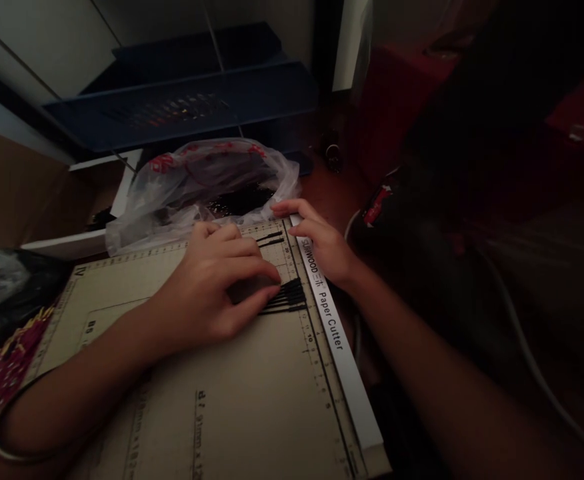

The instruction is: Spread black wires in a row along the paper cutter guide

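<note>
A cream paper cutter board [252,387] with printed grid lines lies under my hands, its white "Paper Cutter" strip [339,340] along the right side. My left hand [222,280] rests over the board, thumb and forefinger closed on a row of thin black strands [289,295] whose ends point at the ruler edge. Two more black strands [272,238] lie farther up, beyond my left fingers. My right hand [319,243] is at the top end of the white strip, fingers spread and touching the board's far right corner.
Behind the board sits a clear plastic bag [172,193] with red print and dark glittering pieces inside. A blue rack [187,107] stands beyond it. At the left are a cardboard box [17,187], a black bag [7,293] and magenta material [12,360]. A cable [517,327] runs at the right.
</note>
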`<state>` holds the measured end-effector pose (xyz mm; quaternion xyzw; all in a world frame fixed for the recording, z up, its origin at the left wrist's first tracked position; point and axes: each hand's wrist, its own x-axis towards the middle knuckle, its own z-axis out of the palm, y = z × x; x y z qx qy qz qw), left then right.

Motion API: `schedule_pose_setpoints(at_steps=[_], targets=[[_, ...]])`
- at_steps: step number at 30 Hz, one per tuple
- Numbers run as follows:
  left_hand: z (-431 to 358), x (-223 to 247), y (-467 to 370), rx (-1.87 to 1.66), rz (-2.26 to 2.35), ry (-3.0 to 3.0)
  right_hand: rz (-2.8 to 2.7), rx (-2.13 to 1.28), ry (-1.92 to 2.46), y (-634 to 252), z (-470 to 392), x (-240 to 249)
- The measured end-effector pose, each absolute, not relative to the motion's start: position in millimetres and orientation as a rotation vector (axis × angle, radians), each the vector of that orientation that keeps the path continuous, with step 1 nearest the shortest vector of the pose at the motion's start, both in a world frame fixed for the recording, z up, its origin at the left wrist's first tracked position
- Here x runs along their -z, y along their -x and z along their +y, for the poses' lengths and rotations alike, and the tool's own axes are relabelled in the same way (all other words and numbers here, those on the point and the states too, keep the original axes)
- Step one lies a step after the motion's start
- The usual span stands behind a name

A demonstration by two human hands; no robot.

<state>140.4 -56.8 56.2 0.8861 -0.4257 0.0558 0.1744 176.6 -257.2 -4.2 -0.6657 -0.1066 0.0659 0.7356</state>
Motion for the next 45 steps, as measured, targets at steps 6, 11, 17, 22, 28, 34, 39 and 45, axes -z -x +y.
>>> schedule_pose_setpoints(at_steps=[6, 11, 17, 22, 28, 34, 39, 45], targets=[[-54, -52, -144, -0.143, -1.206, -2.433, -0.221, -0.155, 1.459, -176, -257, 4], [-55, -50, -146, -0.16, -1.168, -2.446, -0.211, -0.145, 1.459, -176, -258, 6], [-56, -51, -145, -0.2, -1.15, -2.492, -0.218, -0.153, 1.453, -177, -258, 7], [-57, -53, -146, -0.199, -1.151, -2.508, -0.227, -0.146, 1.458, -177, -258, 8], [-56, -48, -147, -0.297, -1.086, -2.601, -0.227, -0.169, 1.443, -178, -259, 10], [-53, -46, -148, -0.412, -0.957, -2.733, -0.263, -0.271, 1.427, -179, -266, 12], [-52, -45, -149, -0.424, -0.93, -2.753, -0.313, -0.229, 1.475, -179, -267, 15], [-54, -47, -149, -0.372, -0.891, -2.747, -0.367, -0.163, 1.533, -179, -266, 17]])
